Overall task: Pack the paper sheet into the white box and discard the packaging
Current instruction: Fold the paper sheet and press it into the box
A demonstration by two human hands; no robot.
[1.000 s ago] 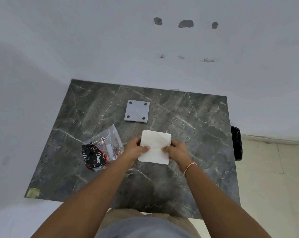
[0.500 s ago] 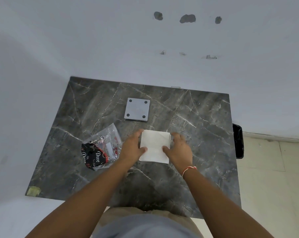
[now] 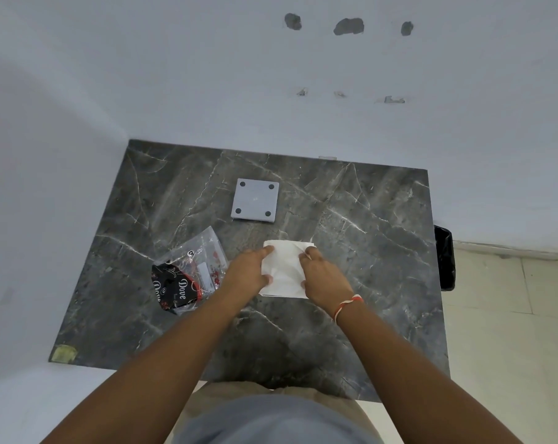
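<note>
A folded white paper sheet (image 3: 284, 267) lies on the dark marble table (image 3: 367, 251), creased in its middle. My left hand (image 3: 249, 271) holds its left edge, forefinger along the top corner and thumb on the lower part. My right hand (image 3: 323, 274) grips its right edge and covers that side. A flat white square box (image 3: 255, 200) with four dark dots at its corners lies behind the sheet, apart from it. The clear plastic packaging (image 3: 191, 272) with a black and red "Dove" print rests to the left of my left hand.
A black bin (image 3: 445, 257) stands on the floor beside the table's right edge. White walls close the table in at the back and the left. A yellowish patch (image 3: 64, 353) marks the table's near left corner.
The sheet has come down from slightly raised to flat on the table. Both hands have moved inward over its edges and the sheet now shows creases.
</note>
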